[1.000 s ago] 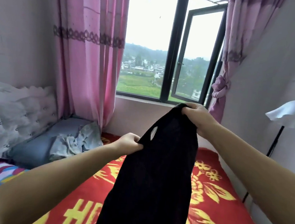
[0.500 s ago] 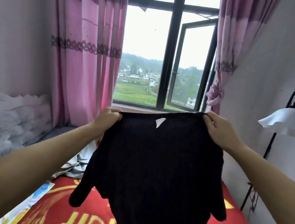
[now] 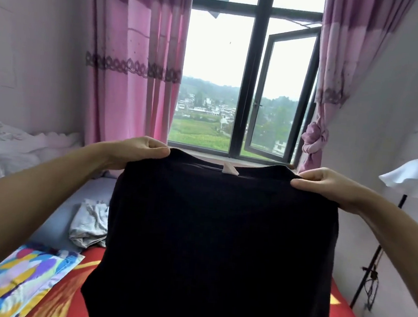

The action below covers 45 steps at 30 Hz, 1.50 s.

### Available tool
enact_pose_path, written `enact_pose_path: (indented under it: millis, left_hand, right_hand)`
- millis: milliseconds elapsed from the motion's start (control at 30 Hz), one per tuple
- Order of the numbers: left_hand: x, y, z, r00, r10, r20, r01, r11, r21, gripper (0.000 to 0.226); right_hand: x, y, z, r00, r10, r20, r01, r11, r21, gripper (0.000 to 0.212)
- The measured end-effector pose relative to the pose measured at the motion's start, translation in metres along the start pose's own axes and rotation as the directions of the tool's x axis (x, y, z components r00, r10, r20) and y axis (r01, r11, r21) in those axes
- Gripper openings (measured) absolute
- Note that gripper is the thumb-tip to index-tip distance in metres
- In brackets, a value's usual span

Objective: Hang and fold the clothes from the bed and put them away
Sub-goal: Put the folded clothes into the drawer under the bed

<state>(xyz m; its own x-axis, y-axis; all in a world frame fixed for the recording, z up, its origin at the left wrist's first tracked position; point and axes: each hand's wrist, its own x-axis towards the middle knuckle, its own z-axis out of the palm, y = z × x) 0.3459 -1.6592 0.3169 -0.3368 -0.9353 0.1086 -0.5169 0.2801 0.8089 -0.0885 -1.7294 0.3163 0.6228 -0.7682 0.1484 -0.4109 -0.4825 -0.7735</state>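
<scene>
A black top (image 3: 218, 246) hangs spread out in front of me, above the bed. A pale label shows at its neckline. My left hand (image 3: 141, 151) pinches its left shoulder and my right hand (image 3: 325, 186) pinches its right shoulder, both at about the same height. The garment's lower part runs out of the frame at the bottom. A crumpled grey garment (image 3: 89, 225) lies on the bed behind it, to the left.
The bed has a red and yellow cover (image 3: 59, 296), a blue pillow (image 3: 60, 219) and a multicoloured cloth (image 3: 18, 278) at the left. Pink curtains (image 3: 135, 65) flank an open window (image 3: 280, 94). A lamp with a white shade (image 3: 409, 178) stands at the right wall.
My hands have moved apart and spread the black top wide by its shoulders; a second ago it hung bunched and narrow. My view has tilted up a little.
</scene>
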Motion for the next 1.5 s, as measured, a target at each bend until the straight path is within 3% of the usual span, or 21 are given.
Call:
enact_pose_path:
  millis: [67,167,233,367,467,567,633,733,800,900,1000,1100,1200,1300,1333,1367,1400,1433,1467,1500]
  left_hand:
    - [-0.002,0.004,-0.003,0.997,-0.026,0.078,0.027,0.999,-0.022,0.075]
    - [-0.007,0.005,-0.008,0.983,-0.047,0.179,0.051,0.999,-0.019,0.035]
    - [-0.004,0.001,-0.007,0.982,-0.066,0.179,0.078,0.995,-0.06,0.037]
    - [0.015,-0.006,0.016,0.991,-0.134,-0.029,0.134,0.991,0.012,0.041]
    - [0.024,-0.012,0.019,0.998,-0.068,-0.017,0.064,0.987,-0.148,0.035]
    - [0.014,-0.023,0.003,0.975,-0.074,0.211,0.137,0.945,-0.298,0.055]
    - [0.011,-0.031,-0.002,0.957,-0.108,0.268,0.186,0.941,-0.283,0.064]
    - [0.018,-0.025,0.009,0.962,-0.25,0.106,0.269,0.934,-0.236,0.065]
    - [0.03,-0.017,0.023,0.942,-0.33,-0.068,0.307,0.924,-0.227,0.047]
    - [0.05,-0.001,0.053,0.874,-0.42,-0.245,0.351,0.893,-0.28,0.021]
    - [0.061,0.02,0.088,0.858,-0.449,-0.249,0.314,0.842,-0.438,0.019]
    - [0.071,0.044,0.124,0.903,-0.388,-0.183,0.223,0.789,-0.573,0.017]
    - [0.074,0.063,0.142,0.943,-0.286,-0.169,0.111,0.751,-0.651,0.017]
    - [0.067,0.069,0.131,0.975,-0.187,-0.123,0.046,0.706,-0.707,0.02]
    - [0.065,0.068,0.128,0.979,-0.145,-0.145,0.018,0.764,-0.645,0.017]
    - [0.063,0.066,0.126,0.973,-0.079,-0.219,-0.036,0.879,-0.476,0.016]
    - [0.063,0.062,0.125,0.95,0.043,-0.309,-0.099,0.981,-0.167,0.024]
    - [0.065,0.057,0.123,0.91,0.204,-0.36,-0.116,0.961,0.253,0.041]
    - [0.069,0.053,0.121,0.881,0.338,-0.331,-0.074,0.79,0.609,0.062]
    - [0.073,0.051,0.119,0.885,0.382,-0.266,-0.03,0.617,0.786,0.074]
  right_hand:
    - [0.001,0.001,-0.005,1.0,0.013,0.019,-0.015,0.995,0.099,0.028]
    - [-0.001,0.004,-0.013,0.999,-0.007,0.036,-0.001,0.975,0.22,0.03]
    - [-0.003,0.006,-0.018,1.0,0.008,0.011,-0.01,0.969,0.248,0.032]
    - [0.004,0.012,-0.007,0.996,0.088,-0.029,-0.089,0.996,-0.03,0.034]
    - [0.003,0.014,-0.006,0.993,0.082,0.088,-0.091,0.991,0.098,0.04]
    - [-0.008,0.018,-0.013,0.919,0.156,0.364,-0.221,0.965,0.144,0.045]
    - [-0.01,0.021,-0.014,0.895,0.176,0.409,-0.256,0.955,0.15,0.041]
    - [0.003,0.021,-0.003,0.939,0.309,0.151,-0.327,0.938,0.112,0.042]
    - [0.021,0.024,0.006,0.927,0.363,-0.09,-0.365,0.931,-0.004,0.04]
    - [0.047,0.018,0.028,0.874,0.299,-0.382,-0.371,0.919,-0.13,0.035]
    - [0.062,-0.003,0.058,0.866,0.204,-0.456,-0.297,0.944,-0.142,0.034]
    - [0.072,-0.026,0.094,0.925,0.115,-0.361,-0.145,0.988,-0.055,0.038]
    - [0.072,-0.042,0.114,0.994,0.004,-0.112,0.002,0.999,0.053,0.041]
    - [0.063,-0.045,0.1,0.992,-0.066,0.111,0.064,0.998,0.019,0.03]
    - [0.061,-0.042,0.095,0.992,-0.073,0.103,0.076,0.997,-0.023,0.027]
    - [0.06,-0.039,0.091,0.994,-0.083,0.065,0.086,0.995,-0.054,0.026]
    - [0.061,-0.038,0.089,0.996,-0.091,0.014,0.092,0.994,-0.06,0.03]
    - [0.061,-0.037,0.088,0.996,-0.089,-0.032,0.088,0.996,-0.033,0.036]
    - [0.061,-0.038,0.088,0.995,-0.085,-0.059,0.085,0.996,0.006,0.043]
    - [0.061,-0.038,0.087,0.994,-0.09,-0.068,0.092,0.995,0.03,0.049]
